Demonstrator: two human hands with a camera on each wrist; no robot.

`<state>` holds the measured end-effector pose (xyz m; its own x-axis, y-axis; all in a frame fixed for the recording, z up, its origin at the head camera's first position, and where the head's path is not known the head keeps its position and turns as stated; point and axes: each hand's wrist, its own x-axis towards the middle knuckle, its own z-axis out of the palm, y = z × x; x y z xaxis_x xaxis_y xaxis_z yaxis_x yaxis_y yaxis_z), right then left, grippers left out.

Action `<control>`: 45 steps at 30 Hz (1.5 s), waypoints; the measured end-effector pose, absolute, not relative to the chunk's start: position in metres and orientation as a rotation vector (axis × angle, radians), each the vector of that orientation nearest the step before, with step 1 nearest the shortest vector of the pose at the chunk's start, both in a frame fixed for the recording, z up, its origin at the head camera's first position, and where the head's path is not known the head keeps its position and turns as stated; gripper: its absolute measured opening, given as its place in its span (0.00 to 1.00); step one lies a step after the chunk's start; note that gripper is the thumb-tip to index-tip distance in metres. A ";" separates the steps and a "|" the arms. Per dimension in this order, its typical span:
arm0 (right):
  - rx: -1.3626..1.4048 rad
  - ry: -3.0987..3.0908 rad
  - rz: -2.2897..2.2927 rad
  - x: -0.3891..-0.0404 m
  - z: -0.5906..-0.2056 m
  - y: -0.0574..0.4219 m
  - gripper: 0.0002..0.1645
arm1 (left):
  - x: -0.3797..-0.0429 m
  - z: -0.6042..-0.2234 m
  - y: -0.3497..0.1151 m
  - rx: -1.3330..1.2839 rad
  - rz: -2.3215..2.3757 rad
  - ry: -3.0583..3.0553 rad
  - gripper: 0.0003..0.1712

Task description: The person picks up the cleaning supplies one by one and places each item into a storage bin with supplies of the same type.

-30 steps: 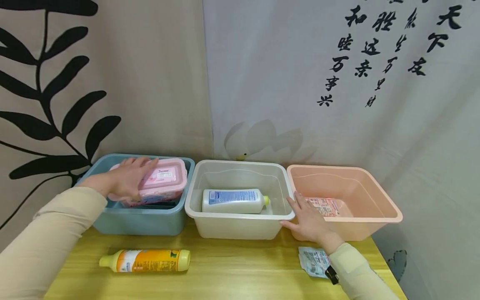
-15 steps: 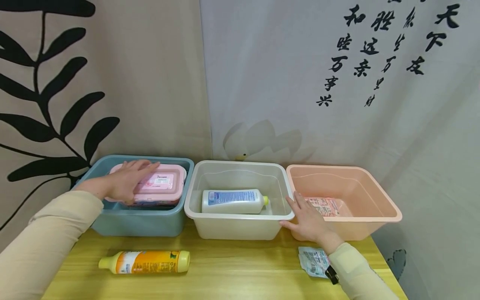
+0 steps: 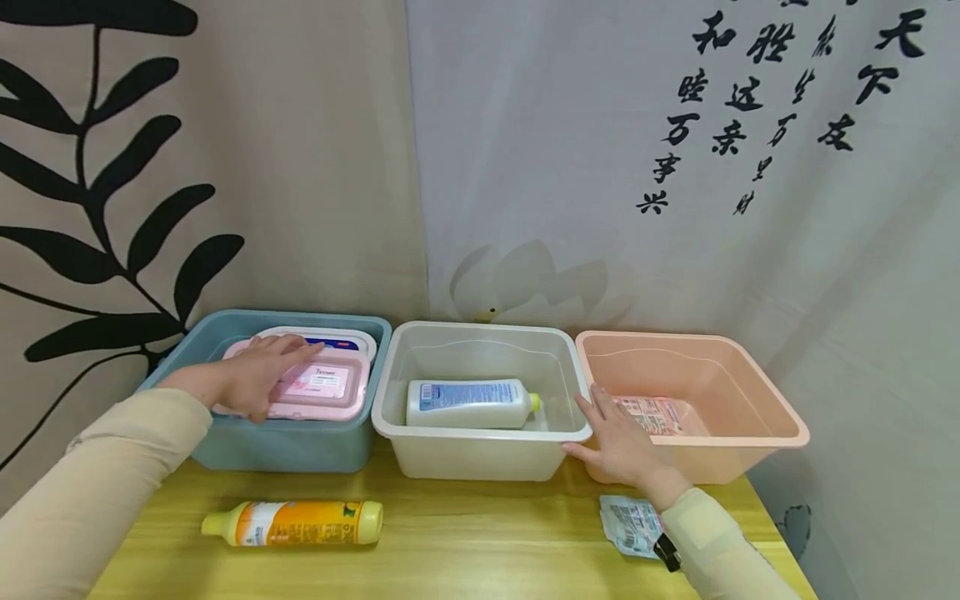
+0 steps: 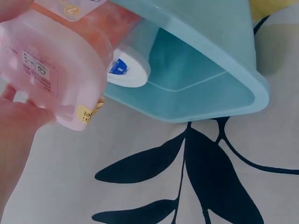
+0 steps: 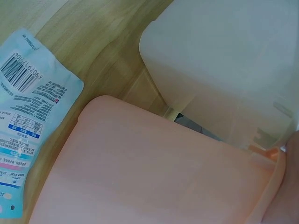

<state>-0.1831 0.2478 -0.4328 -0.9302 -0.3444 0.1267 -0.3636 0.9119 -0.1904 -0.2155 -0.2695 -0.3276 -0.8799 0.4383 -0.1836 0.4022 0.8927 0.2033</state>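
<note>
My left hand (image 3: 251,375) grips a pink wet-wipes pack (image 3: 324,385) with a pale pink flip lid, above the left part of the light blue bin (image 3: 285,442). Behind it in that bin shows a white lid with a blue label (image 3: 337,342); its white end (image 4: 131,70) appears in the left wrist view too. With fairly straight fingers, my right hand (image 3: 622,442) rests on the adjoining rims of the white bin (image 3: 480,454) and the peach bin (image 3: 705,458). A white bottle with a yellow-green cap (image 3: 468,404) lies in the white bin.
A yellow bottle with an orange label (image 3: 307,523) lies on the wooden table (image 3: 480,542) in front of the blue bin. A light blue pouch (image 3: 630,525) lies beside my right wrist. Inside the peach bin is a pink printed packet (image 3: 648,414). A printed curtain hangs behind.
The pink wipes pack has tilted so its lid faces me, and the white lid behind it has come into view. My right hand stays on the rims.
</note>
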 end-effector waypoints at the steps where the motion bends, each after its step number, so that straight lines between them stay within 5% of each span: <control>1: 0.554 -2.983 0.322 -0.183 -0.433 0.248 0.50 | -0.216 -0.328 -0.270 0.638 0.232 2.834 0.66; 45: 0.548 -2.957 0.288 -0.182 -0.433 0.245 0.49 | -0.238 -0.347 -0.273 0.443 0.179 2.701 0.68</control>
